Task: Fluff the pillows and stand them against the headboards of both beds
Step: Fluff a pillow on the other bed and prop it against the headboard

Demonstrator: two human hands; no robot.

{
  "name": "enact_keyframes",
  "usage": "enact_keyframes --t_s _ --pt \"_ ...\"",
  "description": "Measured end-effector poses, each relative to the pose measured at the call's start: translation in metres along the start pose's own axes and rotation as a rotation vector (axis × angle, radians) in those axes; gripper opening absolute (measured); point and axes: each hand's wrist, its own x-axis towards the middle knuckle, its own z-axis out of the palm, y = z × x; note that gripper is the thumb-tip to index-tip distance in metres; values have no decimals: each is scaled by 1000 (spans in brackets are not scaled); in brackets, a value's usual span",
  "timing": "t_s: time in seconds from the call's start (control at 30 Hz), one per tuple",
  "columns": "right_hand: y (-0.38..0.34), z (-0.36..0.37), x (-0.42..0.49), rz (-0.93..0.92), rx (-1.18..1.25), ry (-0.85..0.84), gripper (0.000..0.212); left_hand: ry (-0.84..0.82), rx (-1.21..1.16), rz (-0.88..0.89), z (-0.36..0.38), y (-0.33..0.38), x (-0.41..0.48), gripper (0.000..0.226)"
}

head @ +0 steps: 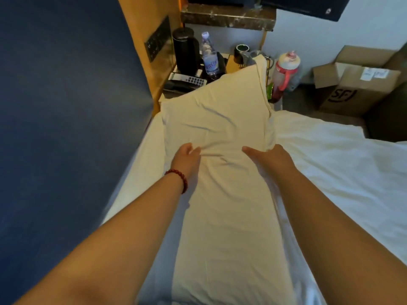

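Cream pillow (220, 128), one, left hand (187, 158) pressing open-fingered, right hand (272, 158) gripping its edge

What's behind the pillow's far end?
Showing past the pillow: black kettle, water bottle, phone, dark cup, and a red-and-white jug to the right. The pillow's raised corner covers part of the nightstand top; whatever sits there is hidden.

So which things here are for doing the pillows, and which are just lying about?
For the job: pillow, blue headboard, bed, left hand, right hand.
Just lying about: black flask, water bottle, telephone, red-handled jug, cardboard box.
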Motion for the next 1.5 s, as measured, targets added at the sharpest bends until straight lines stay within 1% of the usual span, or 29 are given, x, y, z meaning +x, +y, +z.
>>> enact_keyframes --t_s 0.1,0.17,0.2,0.27,0.33,0.37,0.43,0.47,0.5,0.57,0.6,0.63,0.67,0.7,0.77,0.8,0.83,0.93,1.0,1.07,1.17,1.23,1.3,1.33,1.43,1.47,1.5 --pt "9 7 28 125 -88 37 124 104 117 -47 1 -10 31 69" --pt "22 16 43 203 -142 78 128 206 224 -63 2 -19 44 74" --pt "30 21 49 228 -164 101 127 247 239 -64 2 -25 49 78" --pt "48 30 60 248 -174 140 125 257 180 -135 2 -37 59 96" --pt "61 35 72 266 -127 150 130 202 138 -246 -1 -43 65 109" --pt "65 36 79 277 -81 143 134 174 133 -285 -5 -44 67 108" --pt "70 36 90 292 51 103 140 133 130 -337 -12 -44 69 96" --pt "72 36 95 289 117 79 140 122 129 -356 -14 -43 70 87" --pt "74 36 98 282 172 64 137 116 122 -366 -15 -41 68 82" --pt "79 37 99 267 211 64 132 109 64 -351 -16 -37 62 81" --pt "79 37 96 256 199 70 130 115 7 -327 -18 -36 58 88" --pt "77 37 91 235 180 77 128 136 -37 -312 -20 -35 53 95" --pt "75 37 86 209 167 85 125 164 -64 -292 -21 -34 45 96" --pt "73 36 79 180 162 92 122 186 -81 -258 -24 -32 34 91" --pt "63 33 66 117 173 91 115 237 -141 -164 -34 -27 4 63" --pt "57 31 59 84 179 83 112 262 -182 -121 -40 -26 -12 54" --pt "49 28 54 50 178 76 110 272 -215 -71 -46 -25 -25 51" --pt "27 14 42 -72 204 51 105 302 -265 42 -62 -11 -65 64" --pt "8 1 36 -159 259 36 103 317 -326 106 -78 4 -83 61" --pt "-15 -11 31 -235 287 22 99 283 -320 154 -99 22 -97 61" --pt "-50 -25 26 -350 326 -9 84 271 -398 145 -135 50 -107 67" --pt "-73 -30 21 -429 332 -43 77 319 -440 141 -157 67 -114 73" --pt "-92 -33 15 -495 323 -98 76 402 -420 162 -178 80 -121 88" --pt "-99 -33 13 -517 303 -117 76 412 -392 172 -188 85 -125 92" --pt "-116 -30 10 -553 227 -180 68 318 -302 190 -206 91 -146 101" --pt "-121 -26 7 -560 212 -204 65 311 -295 190 -208 88 -154 103" --pt "-127 -22 3 -565 208 -229 65 330 -300 203 -208 84 -161 100"
